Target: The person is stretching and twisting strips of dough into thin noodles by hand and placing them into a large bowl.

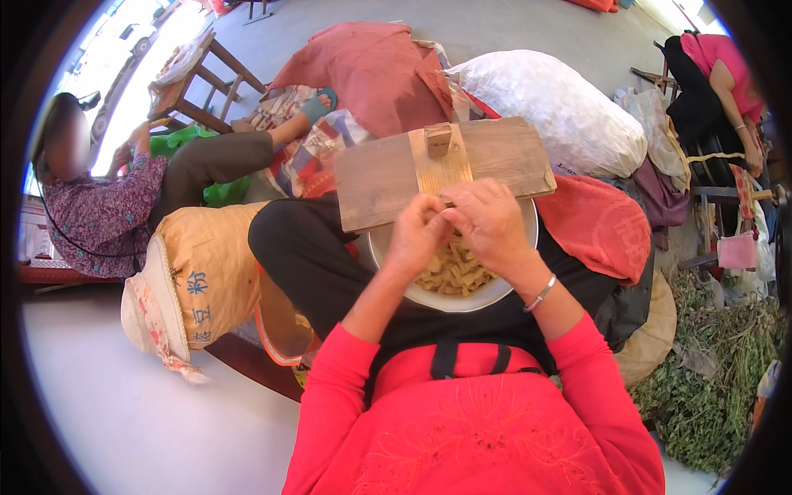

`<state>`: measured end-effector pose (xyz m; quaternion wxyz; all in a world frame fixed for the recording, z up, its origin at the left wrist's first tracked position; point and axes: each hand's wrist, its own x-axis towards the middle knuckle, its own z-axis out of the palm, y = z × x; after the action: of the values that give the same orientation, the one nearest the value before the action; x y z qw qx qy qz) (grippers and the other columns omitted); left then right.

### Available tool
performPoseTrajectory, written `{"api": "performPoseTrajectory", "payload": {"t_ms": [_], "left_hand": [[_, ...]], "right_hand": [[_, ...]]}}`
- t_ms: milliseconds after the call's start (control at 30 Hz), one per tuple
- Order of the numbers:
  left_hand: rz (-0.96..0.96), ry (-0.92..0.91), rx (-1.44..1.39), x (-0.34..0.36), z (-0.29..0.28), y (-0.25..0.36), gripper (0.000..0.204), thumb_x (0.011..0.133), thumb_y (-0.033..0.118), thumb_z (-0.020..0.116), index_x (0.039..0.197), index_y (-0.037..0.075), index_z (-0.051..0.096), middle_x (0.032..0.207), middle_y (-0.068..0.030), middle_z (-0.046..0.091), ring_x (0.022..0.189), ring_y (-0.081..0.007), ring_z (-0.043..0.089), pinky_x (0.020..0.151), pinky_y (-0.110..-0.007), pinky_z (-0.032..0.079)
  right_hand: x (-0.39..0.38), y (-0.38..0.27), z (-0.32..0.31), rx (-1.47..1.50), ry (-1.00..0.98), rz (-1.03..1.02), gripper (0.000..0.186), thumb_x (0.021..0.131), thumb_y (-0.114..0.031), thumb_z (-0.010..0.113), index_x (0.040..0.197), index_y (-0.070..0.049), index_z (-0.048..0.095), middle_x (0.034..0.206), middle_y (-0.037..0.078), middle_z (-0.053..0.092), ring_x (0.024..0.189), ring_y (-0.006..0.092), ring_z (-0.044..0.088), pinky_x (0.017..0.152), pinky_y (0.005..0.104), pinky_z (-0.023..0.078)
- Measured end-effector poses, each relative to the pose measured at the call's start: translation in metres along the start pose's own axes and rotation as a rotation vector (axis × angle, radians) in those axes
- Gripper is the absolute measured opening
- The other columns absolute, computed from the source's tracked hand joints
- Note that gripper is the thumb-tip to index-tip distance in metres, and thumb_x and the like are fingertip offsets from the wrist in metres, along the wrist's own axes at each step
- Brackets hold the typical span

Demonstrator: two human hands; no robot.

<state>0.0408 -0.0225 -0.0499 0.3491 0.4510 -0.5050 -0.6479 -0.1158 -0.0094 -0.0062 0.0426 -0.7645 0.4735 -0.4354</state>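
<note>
So the person's left hand [417, 234] and right hand [493, 224] are right up against each other, fingers curled in, and honestly can't tell what, if anything, they're pinching since it's too small to make out. Just below them, a pile of yellowish-tan pieces [454, 271] sits in a white bowl [462, 306] on the person's lap, with a wooden board [370, 198] lying across the bowl's far side.
</note>
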Motion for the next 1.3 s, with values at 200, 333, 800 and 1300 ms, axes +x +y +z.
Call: {"api": "performPoseTrajectory", "payload": {"t_ms": [200, 333, 800, 1300], "left_hand": [[-0.278, -0.387, -0.208, -0.029, 0.006, 0.037, 0.021, 0.097, 0.022, 0.054, 0.107, 0.004, 0.055, 0.067, -0.0010, 0.056, 0.055, -0.0099, 0.056, 0.048, -0.022, 0.042], [0.224, -0.258, 0.447, -0.049, -0.007, 0.099, 0.018, 0.095, 0.014, 0.057, 0.098, -0.003, 0.064, 0.071, -0.0008, 0.059, 0.061, -0.0073, 0.050, 0.056, -0.022, 0.042], [0.151, -0.302, -0.232, -0.027, 0.039, 0.062, 0.035, 0.094, 0.013, 0.056, 0.124, -0.003, 0.048, 0.101, -0.0020, 0.054, 0.090, -0.0062, 0.048, 0.075, -0.023, 0.042], [0.652, 0.121, 0.968, -0.041, 0.034, -0.009, 0.033, 0.079, -0.001, 0.060, 0.111, 0.002, 0.060, 0.089, -0.0139, 0.064, 0.075, -0.0301, 0.064, 0.062, -0.036, 0.051]], "right_hand": [[-0.007, 0.024, -0.019, -0.064, -0.107, 0.116, 0.028, 0.085, -0.026, 0.066, 0.065, -0.008, 0.055, 0.056, 0.015, 0.053, 0.053, 0.0370, 0.055, 0.048, 0.0430, 0.042], [-0.002, 0.011, -0.060, 0.147, -0.420, 0.321, 0.026, 0.087, -0.025, 0.066, 0.071, -0.005, 0.062, 0.060, 0.013, 0.058, 0.056, 0.0264, 0.061, 0.051, 0.0354, 0.045], [-0.010, -0.001, -0.014, 0.287, 0.155, 0.284, 0.024, 0.084, -0.013, 0.063, 0.108, -0.009, 0.069, 0.064, 0.005, 0.062, 0.054, 0.0161, 0.059, 0.053, 0.0308, 0.047], [-0.091, 0.031, 0.010, 0.815, -0.430, 0.982, 0.028, 0.094, -0.025, 0.058, 0.082, -0.001, 0.067, 0.080, -0.002, 0.065, 0.076, 0.0092, 0.059, 0.062, 0.0279, 0.045]]}}
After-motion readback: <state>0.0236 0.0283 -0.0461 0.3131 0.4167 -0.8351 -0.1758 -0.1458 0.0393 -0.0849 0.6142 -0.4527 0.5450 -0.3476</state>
